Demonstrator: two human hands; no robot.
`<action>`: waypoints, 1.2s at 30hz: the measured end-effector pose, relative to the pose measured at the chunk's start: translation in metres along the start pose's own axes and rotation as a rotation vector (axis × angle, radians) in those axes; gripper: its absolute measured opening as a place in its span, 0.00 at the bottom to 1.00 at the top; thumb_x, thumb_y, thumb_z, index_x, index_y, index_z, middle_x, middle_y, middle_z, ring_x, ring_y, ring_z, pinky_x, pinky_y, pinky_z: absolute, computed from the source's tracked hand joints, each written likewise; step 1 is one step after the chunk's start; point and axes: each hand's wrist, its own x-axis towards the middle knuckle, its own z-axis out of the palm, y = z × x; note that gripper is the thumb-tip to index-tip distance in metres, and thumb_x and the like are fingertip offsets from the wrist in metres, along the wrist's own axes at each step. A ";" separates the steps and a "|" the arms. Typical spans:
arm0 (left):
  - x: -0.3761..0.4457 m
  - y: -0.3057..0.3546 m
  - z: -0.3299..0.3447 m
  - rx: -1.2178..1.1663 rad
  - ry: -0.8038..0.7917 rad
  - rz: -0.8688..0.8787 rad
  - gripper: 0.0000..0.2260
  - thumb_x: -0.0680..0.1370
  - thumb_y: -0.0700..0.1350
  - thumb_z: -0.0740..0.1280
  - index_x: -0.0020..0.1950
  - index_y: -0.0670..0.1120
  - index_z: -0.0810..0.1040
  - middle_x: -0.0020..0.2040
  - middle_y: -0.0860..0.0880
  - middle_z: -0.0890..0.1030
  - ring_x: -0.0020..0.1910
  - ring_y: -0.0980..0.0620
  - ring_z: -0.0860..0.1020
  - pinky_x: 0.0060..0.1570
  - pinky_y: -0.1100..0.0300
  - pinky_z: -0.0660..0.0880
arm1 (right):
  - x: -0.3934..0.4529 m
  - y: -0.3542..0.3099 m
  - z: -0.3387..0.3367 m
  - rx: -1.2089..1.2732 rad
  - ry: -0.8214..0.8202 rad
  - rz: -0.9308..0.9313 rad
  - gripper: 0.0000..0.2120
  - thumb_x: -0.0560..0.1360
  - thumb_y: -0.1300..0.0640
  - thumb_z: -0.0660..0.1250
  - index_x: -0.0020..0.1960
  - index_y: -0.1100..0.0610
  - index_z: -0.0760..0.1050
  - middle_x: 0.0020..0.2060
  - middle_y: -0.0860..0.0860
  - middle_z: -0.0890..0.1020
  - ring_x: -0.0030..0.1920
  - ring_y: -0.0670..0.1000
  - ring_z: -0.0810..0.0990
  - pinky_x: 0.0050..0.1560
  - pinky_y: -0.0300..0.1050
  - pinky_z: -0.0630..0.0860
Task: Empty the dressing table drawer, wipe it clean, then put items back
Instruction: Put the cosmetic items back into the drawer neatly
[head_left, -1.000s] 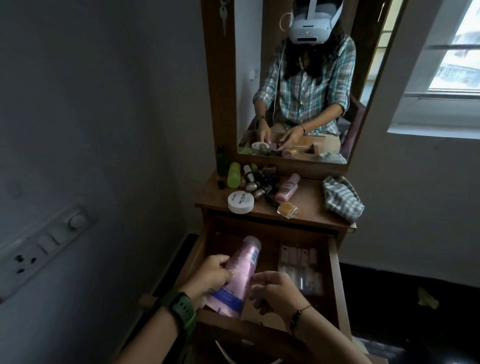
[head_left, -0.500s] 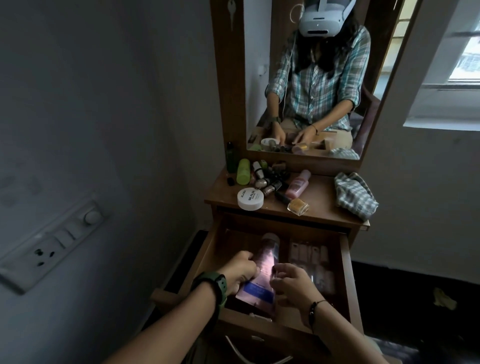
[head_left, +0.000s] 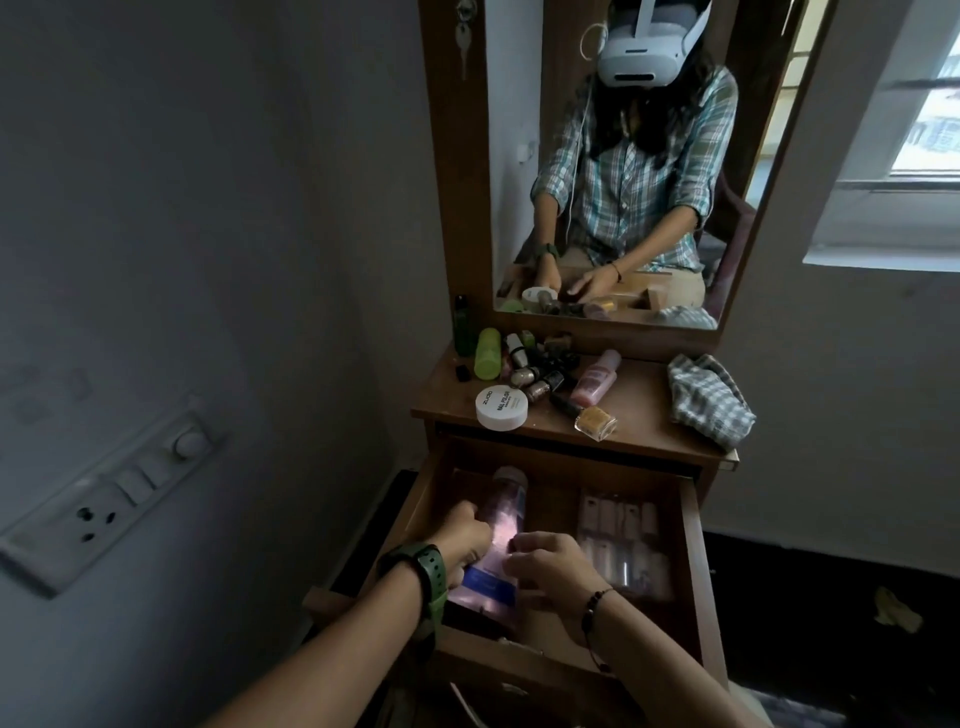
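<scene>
Drawer (head_left: 693, 551) pulled open below the tabletop (head_left: 639, 410). Inside, left half: a pink bottle (head_left: 501, 525) lying lengthwise, cap toward the back, blue label toward the front. Left hand (head_left: 465, 535) has fingers curled around the bottle's left side; green watch (head_left: 421, 577) on that wrist. Right hand (head_left: 550, 569) rests at the bottle's right side, fingers bent, tips touching it; whether they grip cannot be told. Beaded bracelet (head_left: 592, 605) on the right wrist. Right half of the drawer holds a clear pack (head_left: 621, 540) of small pale pieces in rows, lying flat and apart from the bottle. On the tabletop: white round tub (head_left: 501, 408) near the front edge, green bottle (head_left: 487, 353) lying on its side, a cluster of nail polish bottles (head_left: 540, 374), a small pink bottle (head_left: 595, 379), a gold glitter polish (head_left: 596, 422) on its side. Checked cloth (head_left: 709, 400) crumpled at the right end. Mirror (head_left: 613, 156) above reflects the person.
</scene>
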 end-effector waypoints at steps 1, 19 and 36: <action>0.000 0.000 -0.005 0.062 0.041 0.018 0.22 0.79 0.38 0.57 0.73 0.45 0.60 0.67 0.39 0.69 0.62 0.41 0.73 0.57 0.49 0.76 | 0.003 -0.004 0.007 0.013 -0.018 0.010 0.22 0.74 0.65 0.65 0.67 0.60 0.67 0.62 0.59 0.73 0.57 0.55 0.75 0.43 0.41 0.78; -0.004 -0.026 0.000 0.388 0.329 0.114 0.22 0.82 0.47 0.46 0.77 0.48 0.49 0.78 0.48 0.52 0.76 0.49 0.54 0.73 0.53 0.53 | 0.036 -0.016 0.051 0.055 -0.037 -0.130 0.19 0.76 0.73 0.52 0.63 0.66 0.73 0.56 0.51 0.75 0.55 0.47 0.72 0.58 0.38 0.69; -0.003 -0.030 0.002 0.520 0.314 0.139 0.28 0.81 0.51 0.51 0.77 0.46 0.43 0.77 0.44 0.53 0.76 0.47 0.56 0.73 0.53 0.54 | 0.035 -0.013 0.046 0.030 -0.035 -0.123 0.13 0.80 0.57 0.55 0.45 0.55 0.77 0.45 0.54 0.80 0.49 0.54 0.79 0.53 0.48 0.76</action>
